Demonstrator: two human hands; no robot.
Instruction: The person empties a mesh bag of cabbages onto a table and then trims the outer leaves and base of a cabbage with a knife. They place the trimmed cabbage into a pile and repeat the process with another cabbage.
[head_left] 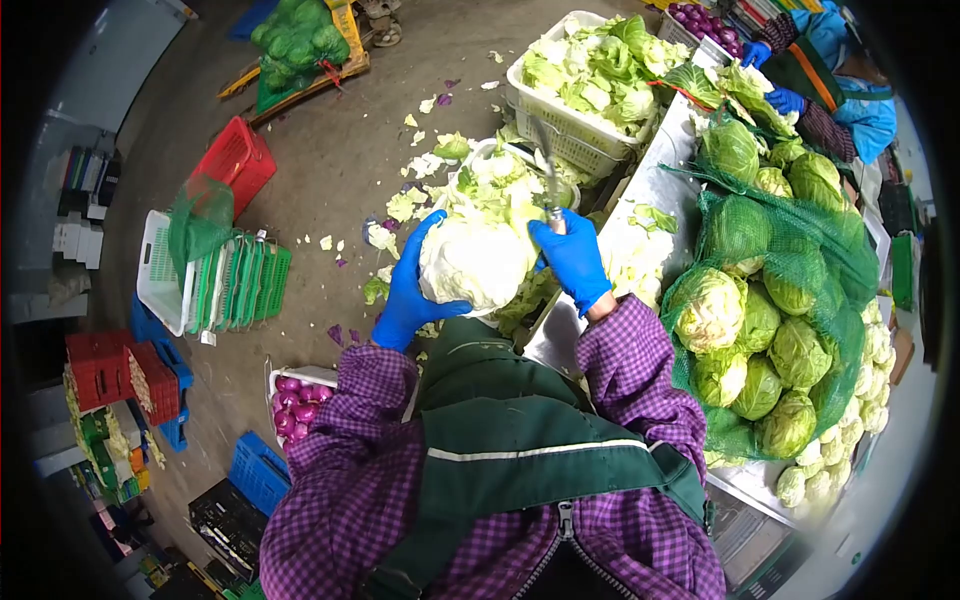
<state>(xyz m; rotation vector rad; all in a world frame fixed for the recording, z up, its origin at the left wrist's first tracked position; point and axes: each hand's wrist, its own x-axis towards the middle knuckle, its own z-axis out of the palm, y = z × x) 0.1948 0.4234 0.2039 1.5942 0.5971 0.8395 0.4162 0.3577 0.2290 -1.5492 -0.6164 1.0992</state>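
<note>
A pale, trimmed cabbage [470, 265] is held up in front of my body. My left hand [408, 290], in a blue glove, is wrapped round its left and lower side. My right hand [575, 255], also gloved in blue, is closed on the handle of a knife [555, 195] at the cabbage's right side. The blade points up and away from me. Beneath and behind the cabbage, a white tub [567, 180] holds loose green leaves [492, 178].
Leaf scraps lie on the floor. A white crate [520, 98] of leaves stands ahead. Netted cabbages [790, 350] cover the metal table [625, 212] on the right. A co-worker [865, 105] with blue gloves stands at upper right. Red onions [297, 405] are at lower left.
</note>
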